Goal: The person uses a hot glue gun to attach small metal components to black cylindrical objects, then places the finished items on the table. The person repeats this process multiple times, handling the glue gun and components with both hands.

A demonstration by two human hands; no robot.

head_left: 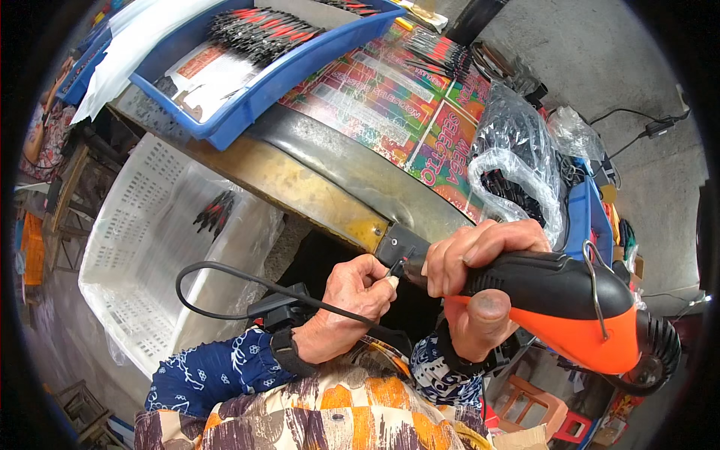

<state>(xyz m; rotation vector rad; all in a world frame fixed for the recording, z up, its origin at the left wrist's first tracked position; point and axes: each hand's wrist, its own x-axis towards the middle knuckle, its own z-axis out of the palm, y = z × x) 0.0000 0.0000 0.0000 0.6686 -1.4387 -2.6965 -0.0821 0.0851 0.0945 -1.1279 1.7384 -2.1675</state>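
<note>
My right hand [491,241] is wrapped round an orange-and-black corded power tool [577,319], held sideways with its nose toward the left and a wire hanging loop at its rear. My left hand [352,296] is closed in a pinch on a small slim black-and-red piece [397,267] right by the tool's nose; the fingertips partly hide it. Just above the pinch, a dark block [400,244] sits at the table's front edge. The exact kind of the small piece is too small to make out.
On the table [319,139], a blue tray [225,135] holds many black-and-red slim pieces. Similar pieces [439,52] lie farther back. A clear plastic bag [517,135] of dark parts stands right. Below left is a white crate [139,247] with several pieces; a black cable [225,266] loops over my left wrist.
</note>
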